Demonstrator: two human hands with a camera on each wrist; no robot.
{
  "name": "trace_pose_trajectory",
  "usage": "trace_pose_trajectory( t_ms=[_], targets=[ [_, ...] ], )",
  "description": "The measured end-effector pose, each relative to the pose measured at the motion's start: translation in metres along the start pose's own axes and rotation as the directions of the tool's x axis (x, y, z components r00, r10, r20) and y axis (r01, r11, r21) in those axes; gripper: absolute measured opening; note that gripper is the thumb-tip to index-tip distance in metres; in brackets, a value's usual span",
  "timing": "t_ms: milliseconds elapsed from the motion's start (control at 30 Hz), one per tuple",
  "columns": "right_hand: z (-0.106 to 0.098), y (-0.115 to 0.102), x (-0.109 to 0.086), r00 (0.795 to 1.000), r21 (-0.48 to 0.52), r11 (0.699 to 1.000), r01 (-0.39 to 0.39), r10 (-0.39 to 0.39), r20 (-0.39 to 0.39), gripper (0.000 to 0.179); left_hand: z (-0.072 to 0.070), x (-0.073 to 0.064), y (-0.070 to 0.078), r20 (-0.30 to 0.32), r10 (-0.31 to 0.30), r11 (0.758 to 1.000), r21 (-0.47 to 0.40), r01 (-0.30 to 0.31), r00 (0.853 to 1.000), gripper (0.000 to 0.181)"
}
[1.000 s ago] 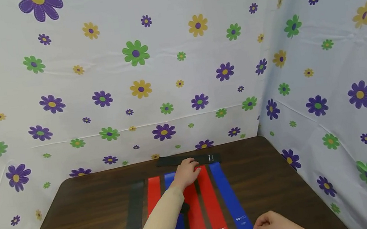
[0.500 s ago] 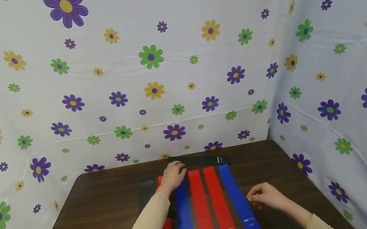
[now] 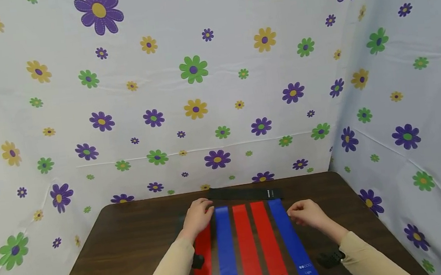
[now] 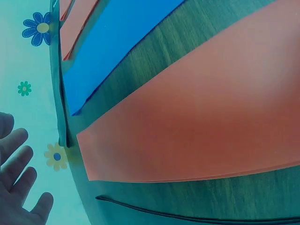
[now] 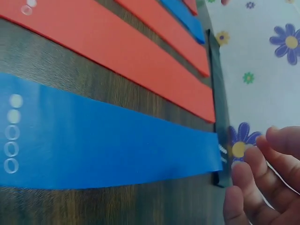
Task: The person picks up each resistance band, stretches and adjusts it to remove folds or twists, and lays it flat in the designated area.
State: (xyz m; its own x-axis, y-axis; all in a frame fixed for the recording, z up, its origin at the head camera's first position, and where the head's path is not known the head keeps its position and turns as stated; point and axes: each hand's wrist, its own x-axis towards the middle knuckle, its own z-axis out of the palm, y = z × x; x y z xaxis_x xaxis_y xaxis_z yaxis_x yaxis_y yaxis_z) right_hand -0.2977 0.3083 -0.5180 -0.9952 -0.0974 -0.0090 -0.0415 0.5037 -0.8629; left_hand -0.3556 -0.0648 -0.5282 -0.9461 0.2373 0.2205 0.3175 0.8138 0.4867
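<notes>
Flat resistance loop bands lie side by side on the dark wooden table. My left hand (image 3: 198, 217) hovers at the far end of the left red band (image 3: 203, 268), fingers spread and holding nothing in the left wrist view. To its right lie a blue band (image 3: 225, 246) and two red bands, one (image 3: 247, 243) beside the other (image 3: 271, 245). My right hand (image 3: 308, 212) is near the far end of the right blue band (image 3: 291, 238); its fingers (image 5: 243, 176) are loosely bent around nothing. White dots and "Light" or "Heavy" labels mark the near ends.
A black band (image 3: 239, 193) lies crosswise along the table's back edge. Another black band (image 4: 187, 215), mostly hidden by my left forearm in the head view, lies left of the red one. Flower-printed cloth (image 3: 166, 89) rises behind and right of the table (image 3: 126, 239).
My left hand has moved left across the bands' far ends, from the inner red band to the left red one. My right hand has moved from the right blue band's near end toward its far end.
</notes>
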Motion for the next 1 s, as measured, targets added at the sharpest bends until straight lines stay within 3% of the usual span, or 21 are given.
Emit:
trace_pose_trajectory(
  t_ms=[267, 467, 1000],
  targets=[
    [0.016, 0.019, 0.031, 0.990, -0.097, 0.995, -0.010, -0.004, -0.140, 0.020, 0.001, 0.000, -0.009, 0.030, -0.025, 1.000, -0.016, 0.025, 0.999, 0.031],
    [0.015, 0.029, 0.046, 0.977, -0.159, 0.987, -0.031, -0.004, -0.213, 0.025, 0.000, 0.004, -0.010, 0.037, -0.034, 0.999, -0.017, 0.035, 0.999, 0.032],
    [0.020, 0.027, 0.073, 0.993, -0.235, 0.970, -0.056, 0.030, -0.112, 0.038, -0.005, 0.010, -0.023, 0.038, -0.067, 0.998, -0.004, 0.067, 0.997, 0.031]
  ],
)
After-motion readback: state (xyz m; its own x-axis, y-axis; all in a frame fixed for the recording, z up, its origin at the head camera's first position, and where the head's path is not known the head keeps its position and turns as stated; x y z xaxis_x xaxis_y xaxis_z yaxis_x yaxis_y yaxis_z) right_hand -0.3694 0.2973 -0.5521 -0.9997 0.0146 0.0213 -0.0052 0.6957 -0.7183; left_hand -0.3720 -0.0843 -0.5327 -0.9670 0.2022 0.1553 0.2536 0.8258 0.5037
